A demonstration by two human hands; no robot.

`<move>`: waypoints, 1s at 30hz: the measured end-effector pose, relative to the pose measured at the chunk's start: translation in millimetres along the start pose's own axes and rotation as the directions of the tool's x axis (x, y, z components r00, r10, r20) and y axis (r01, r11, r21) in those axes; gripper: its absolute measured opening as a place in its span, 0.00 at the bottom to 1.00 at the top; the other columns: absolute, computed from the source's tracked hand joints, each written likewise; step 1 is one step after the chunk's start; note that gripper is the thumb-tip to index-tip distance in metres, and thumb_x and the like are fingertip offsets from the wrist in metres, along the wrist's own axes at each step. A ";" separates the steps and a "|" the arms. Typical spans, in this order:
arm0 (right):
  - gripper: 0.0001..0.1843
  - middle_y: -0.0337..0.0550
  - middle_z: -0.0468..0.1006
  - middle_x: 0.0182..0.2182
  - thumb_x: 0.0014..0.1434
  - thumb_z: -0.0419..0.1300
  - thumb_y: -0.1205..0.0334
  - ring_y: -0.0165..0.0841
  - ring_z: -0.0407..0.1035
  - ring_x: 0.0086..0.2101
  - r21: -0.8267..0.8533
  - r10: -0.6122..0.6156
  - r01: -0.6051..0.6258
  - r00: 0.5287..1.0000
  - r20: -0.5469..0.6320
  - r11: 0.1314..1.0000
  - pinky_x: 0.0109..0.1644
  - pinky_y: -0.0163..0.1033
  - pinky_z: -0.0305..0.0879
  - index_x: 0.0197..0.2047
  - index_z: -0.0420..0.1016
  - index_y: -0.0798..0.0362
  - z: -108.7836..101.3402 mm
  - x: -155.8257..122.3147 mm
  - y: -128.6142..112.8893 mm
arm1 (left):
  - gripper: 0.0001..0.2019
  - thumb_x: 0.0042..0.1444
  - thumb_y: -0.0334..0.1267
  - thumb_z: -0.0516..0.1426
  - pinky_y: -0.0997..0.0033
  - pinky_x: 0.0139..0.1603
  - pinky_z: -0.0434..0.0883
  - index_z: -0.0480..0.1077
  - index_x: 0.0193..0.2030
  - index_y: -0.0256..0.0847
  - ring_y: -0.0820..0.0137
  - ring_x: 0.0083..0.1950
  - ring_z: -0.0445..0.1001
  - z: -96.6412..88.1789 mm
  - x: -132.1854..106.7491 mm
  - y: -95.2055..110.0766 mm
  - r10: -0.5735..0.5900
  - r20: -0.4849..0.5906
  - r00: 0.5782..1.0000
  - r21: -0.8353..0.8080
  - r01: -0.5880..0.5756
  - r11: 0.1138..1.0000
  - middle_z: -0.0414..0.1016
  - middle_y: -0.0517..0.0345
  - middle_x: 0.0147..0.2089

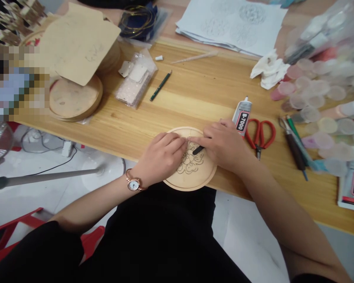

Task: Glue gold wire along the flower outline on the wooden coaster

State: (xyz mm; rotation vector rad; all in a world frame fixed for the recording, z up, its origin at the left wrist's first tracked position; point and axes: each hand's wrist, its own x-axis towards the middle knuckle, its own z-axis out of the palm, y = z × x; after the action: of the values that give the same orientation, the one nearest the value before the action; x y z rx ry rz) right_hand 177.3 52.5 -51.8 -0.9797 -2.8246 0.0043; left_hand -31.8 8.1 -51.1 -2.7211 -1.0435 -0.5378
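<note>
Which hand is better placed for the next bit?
Probably the right hand: it holds a small black tool at the flower drawing on the wooden disc. The left hand just rests on the disc, holding no tool I can see.

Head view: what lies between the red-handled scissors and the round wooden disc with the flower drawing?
The head view shows the person's right hand there, reaching from the red-handled scissors side over the wooden disc and holding a slim black tool.

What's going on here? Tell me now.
A person's left hand rests on a round wooden disc bearing a flower outline, while the right hand holds a small black tool to the drawing. A tube of B-7000 glue and red-handled scissors lie to the disc's right on a pine table.
</note>
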 end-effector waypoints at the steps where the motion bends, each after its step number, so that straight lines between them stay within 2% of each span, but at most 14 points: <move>1: 0.23 0.40 0.67 0.25 0.61 0.49 0.71 0.34 0.52 0.32 0.008 0.001 -0.001 1.000 -0.001 1.000 0.41 0.44 0.42 0.50 0.77 0.41 0.0 0.2 0.1 | 0.10 0.64 0.32 0.50 0.62 0.43 0.73 0.72 0.44 0.32 0.63 0.46 0.73 -0.2 -0.4 -0.1 0.005 0.000 1.000 0.006 -0.005 1.000 0.78 0.50 0.43; 5: 0.23 0.40 0.66 0.24 0.61 0.48 0.71 0.34 0.53 0.31 0.016 0.014 -0.014 1.000 0.017 1.000 0.42 0.44 0.43 0.50 0.78 0.42 -0.4 0.7 0.3 | 0.10 0.62 0.30 0.52 0.61 0.44 0.74 0.72 0.45 0.30 0.61 0.47 0.74 -2.0 -1.6 0.0 0.017 0.001 1.000 0.026 -0.017 1.000 0.78 0.49 0.44; 11: 0.22 0.41 0.68 0.25 0.61 0.48 0.70 0.34 0.53 0.31 0.004 0.017 -0.017 1.000 0.023 1.000 0.42 0.44 0.44 0.47 0.79 0.43 -0.7 1.5 -0.7 | 0.16 0.60 0.33 0.52 0.57 0.48 0.74 0.70 0.51 0.28 0.56 0.52 0.72 -9.2 -4.1 0.0 0.004 0.119 0.993 -0.053 0.003 0.999 0.76 0.45 0.50; 14: 0.22 0.41 0.68 0.25 0.60 0.49 0.70 0.34 0.53 0.31 0.014 0.019 -0.019 1.000 0.020 1.000 0.42 0.43 0.43 0.47 0.79 0.43 -0.4 1.6 -1.1 | 0.17 0.62 0.36 0.51 0.56 0.50 0.73 0.70 0.53 0.27 0.56 0.53 0.71 -11.0 -4.4 1.3 -0.003 0.141 0.990 -0.044 0.009 0.999 0.76 0.45 0.51; 22: 0.23 0.40 0.67 0.25 0.60 0.49 0.71 0.34 0.53 0.31 -0.013 0.005 -0.005 1.000 0.005 1.000 0.42 0.43 0.44 0.50 0.78 0.42 -0.1 1.2 -1.8 | 0.14 0.60 0.34 0.52 0.59 0.48 0.73 0.72 0.47 0.27 0.57 0.50 0.73 -9.4 0.9 0.9 0.046 0.119 0.992 0.019 -0.048 0.999 0.77 0.45 0.47; 30: 0.23 0.40 0.67 0.25 0.60 0.48 0.70 0.34 0.53 0.30 0.034 0.001 -0.002 1.000 0.016 0.999 0.41 0.43 0.43 0.50 0.77 0.43 -0.3 1.4 -0.7 | 0.13 0.61 0.34 0.49 0.61 0.46 0.73 0.72 0.42 0.29 0.61 0.45 0.74 -9.0 9.8 -5.0 0.099 0.098 0.990 0.044 -0.103 0.994 0.77 0.46 0.41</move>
State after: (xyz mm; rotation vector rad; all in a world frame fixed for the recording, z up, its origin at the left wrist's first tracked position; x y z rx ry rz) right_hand 175.8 52.8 -51.3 -0.9789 -2.8287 0.0611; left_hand -30.9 15.2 -38.8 -2.7621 -0.9209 -0.3641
